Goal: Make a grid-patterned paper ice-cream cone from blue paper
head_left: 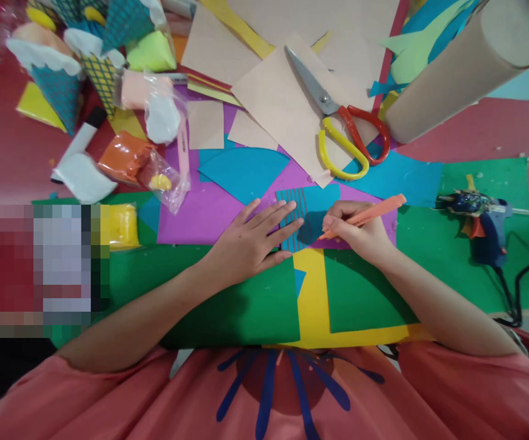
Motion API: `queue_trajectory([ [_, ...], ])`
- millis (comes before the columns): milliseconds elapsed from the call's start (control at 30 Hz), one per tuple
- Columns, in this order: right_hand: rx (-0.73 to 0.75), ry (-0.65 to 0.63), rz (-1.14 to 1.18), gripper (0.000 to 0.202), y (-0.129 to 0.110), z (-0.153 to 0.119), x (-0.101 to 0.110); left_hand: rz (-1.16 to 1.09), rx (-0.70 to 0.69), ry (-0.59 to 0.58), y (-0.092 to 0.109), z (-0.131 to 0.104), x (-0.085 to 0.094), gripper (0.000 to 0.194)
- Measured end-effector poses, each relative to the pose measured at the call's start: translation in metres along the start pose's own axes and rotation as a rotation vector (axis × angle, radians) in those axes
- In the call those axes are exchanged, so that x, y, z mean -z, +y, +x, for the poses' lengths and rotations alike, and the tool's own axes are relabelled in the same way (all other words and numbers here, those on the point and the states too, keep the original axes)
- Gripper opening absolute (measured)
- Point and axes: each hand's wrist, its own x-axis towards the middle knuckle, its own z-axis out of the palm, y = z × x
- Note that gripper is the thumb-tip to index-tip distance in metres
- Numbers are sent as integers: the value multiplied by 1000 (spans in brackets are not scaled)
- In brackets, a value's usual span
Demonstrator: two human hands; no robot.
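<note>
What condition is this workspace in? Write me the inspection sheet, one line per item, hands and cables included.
Surface: red table, partly covered by green sheets and a purple sheet.
Job's things: blue piece with dark stripes; orange pen, tip at the piece.
Clutter: scissors on beige sheets; paper cones, soft packets, beige roll.
Left hand: flat, fingers on the blue piece.
Right hand: grips the pen.
Cables: dark cable beside the glue gun; plug not seen.
Surroundings: pixelated patch at left, unreadable; co-workers: nothing seen.
</note>
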Motion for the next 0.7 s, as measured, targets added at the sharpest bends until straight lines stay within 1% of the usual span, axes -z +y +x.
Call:
queue_trajectory([
  [100, -5, 66, 87, 31, 1, 0, 2, 18, -19, 13, 0, 0, 1, 48],
  [200, 35, 136, 134, 34, 3, 1, 2, 6, -49, -5, 2, 0, 5, 44],
  [333, 93, 215, 91, 36, 4, 3, 3, -47, -100, -49, 5, -1, 9, 44],
  [500, 82, 196, -90, 33, 3, 6, 5, -85, -171, -59, 8, 1, 12, 42],
  [700, 106, 178, -225, 36, 5, 7, 5, -84, -179, -37, 9, 3, 14, 39],
])
